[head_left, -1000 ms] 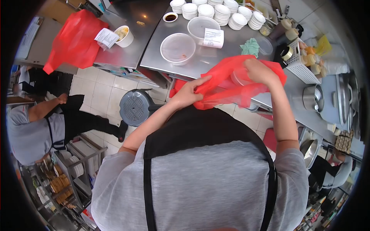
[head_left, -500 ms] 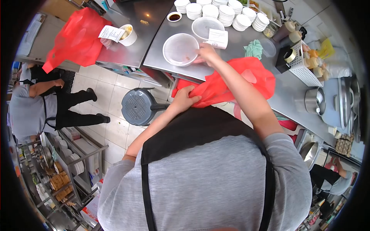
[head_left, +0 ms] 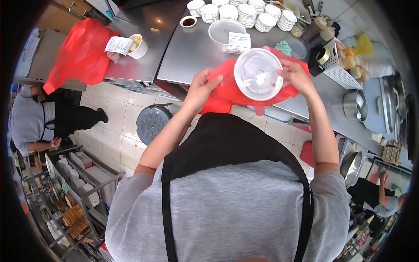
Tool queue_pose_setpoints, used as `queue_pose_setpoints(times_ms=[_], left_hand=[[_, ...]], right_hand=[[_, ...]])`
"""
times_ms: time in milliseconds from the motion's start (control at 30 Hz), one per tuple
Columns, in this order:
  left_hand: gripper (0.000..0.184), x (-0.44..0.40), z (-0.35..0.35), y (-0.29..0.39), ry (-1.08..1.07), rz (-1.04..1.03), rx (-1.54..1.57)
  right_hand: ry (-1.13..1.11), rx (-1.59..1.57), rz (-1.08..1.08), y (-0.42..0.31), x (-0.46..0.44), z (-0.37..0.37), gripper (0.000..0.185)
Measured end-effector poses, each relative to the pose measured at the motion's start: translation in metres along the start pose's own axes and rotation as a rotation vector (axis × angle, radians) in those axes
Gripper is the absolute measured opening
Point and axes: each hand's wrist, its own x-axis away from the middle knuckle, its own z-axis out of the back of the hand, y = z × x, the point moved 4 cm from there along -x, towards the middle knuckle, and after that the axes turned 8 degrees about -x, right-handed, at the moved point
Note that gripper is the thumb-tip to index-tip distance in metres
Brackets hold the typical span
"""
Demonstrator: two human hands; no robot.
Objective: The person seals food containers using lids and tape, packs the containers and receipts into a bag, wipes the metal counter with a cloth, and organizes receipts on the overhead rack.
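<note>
In the head view my right hand grips the rim of a round lidded takeaway bowl, white and translucent. The bowl is over the red plastic bag, and I cannot tell whether it touches it. My left hand is closed on the bag's left side, thumb pointing toward the bowl. Behind them on the steel counter is a second translucent bowl, with a printed receipt against its front.
Stacks of small white lids or dishes line the counter's back, near a saucer of dark sauce. Another red bag and a paper cup of food are left. A grey stool stands on the floor. A co-worker is at far left.
My right hand has lifted the lidded bowl off the counter and brought it right and nearer, over the red bag. My left hand, still on the bag, has moved slightly up.
</note>
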Motion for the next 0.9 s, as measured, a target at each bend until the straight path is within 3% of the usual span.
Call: queue_pose_setpoints(times_ms=[67,167,267,333,400,467,667,900], left_hand=[[0.011,-0.016,-0.007,0.018,0.022,-0.218,0.089],[0.023,-0.023,-0.029,0.036,-0.062,-0.104,0.286],[0.025,-0.020,-0.044,0.051,-0.190,-0.089,0.250],[0.028,0.000,-0.030,0.106,-0.252,-0.200,0.292],[0.030,0.008,-0.019,0.123,-0.309,-0.307,0.331],[0.032,0.000,-0.008,0.114,-0.188,-0.401,0.294],[0.026,-0.008,-0.002,0.111,-0.170,-0.301,0.180],[0.030,-0.005,-0.030,0.136,-0.210,-0.336,-0.052]], right_hand=[[-0.031,0.047,-0.009,-0.002,-0.012,-0.005,0.033],[-0.189,0.020,-0.140,0.010,-0.038,-0.029,0.029],[-0.331,0.038,-0.255,0.039,-0.065,-0.052,0.029],[-0.408,0.317,-0.240,0.045,-0.072,-0.060,0.043],[-0.359,0.473,-0.151,0.043,-0.080,-0.061,0.038],[-0.232,0.457,-0.022,0.036,-0.086,-0.063,0.034],[-0.016,0.078,0.349,0.007,-0.087,-0.090,0.023],[0.089,-0.221,0.583,-0.012,-0.083,-0.121,0.019]])
